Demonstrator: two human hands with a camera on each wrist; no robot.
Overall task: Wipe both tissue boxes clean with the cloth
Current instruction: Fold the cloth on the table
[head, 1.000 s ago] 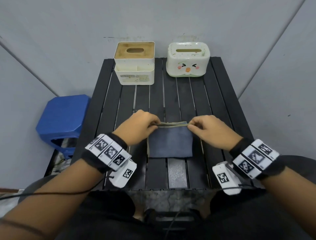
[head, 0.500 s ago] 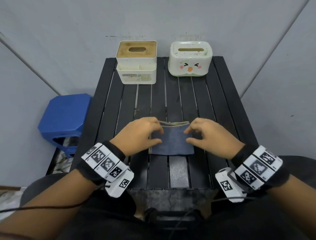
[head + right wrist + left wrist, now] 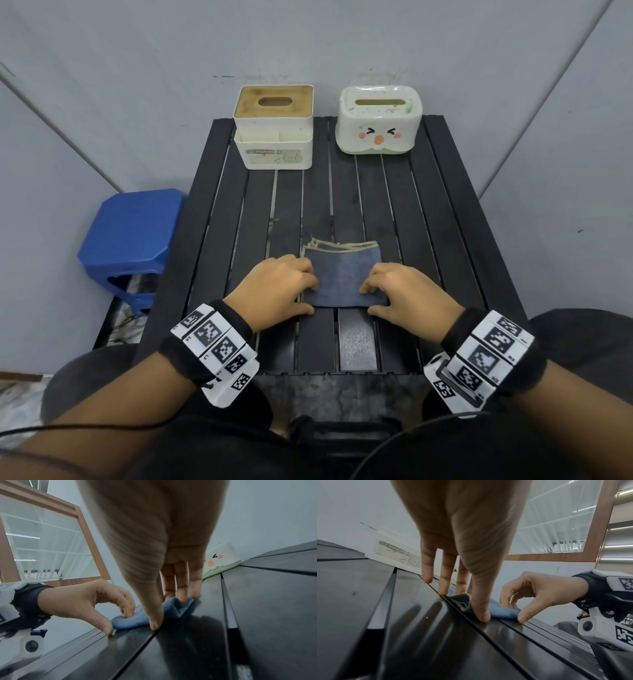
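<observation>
A folded blue cloth (image 3: 342, 274) lies flat on the black slatted table (image 3: 445, 240), near its front. My left hand (image 3: 312, 297) pinches the cloth's near left corner between thumb and fingers. My right hand (image 3: 368, 300) pinches the near right corner the same way. The wrist views show the cloth (image 3: 501, 613) (image 3: 130, 620) bunched up under each thumb. At the table's far end stand two tissue boxes, apart from both hands. On the left is a white one with a wooden top (image 3: 274, 126), on the right a white one with a cartoon face (image 3: 380, 120).
A blue plastic stool (image 3: 133, 236) stands on the floor left of the table. Grey walls close in behind and beside the table. A worn patch marks the slat (image 3: 356, 342) near the front edge. My knees sit below that edge.
Both hands let go of the cloth's far edge, which now lies on the table. They drew back toward me and now pinch the near corners.
</observation>
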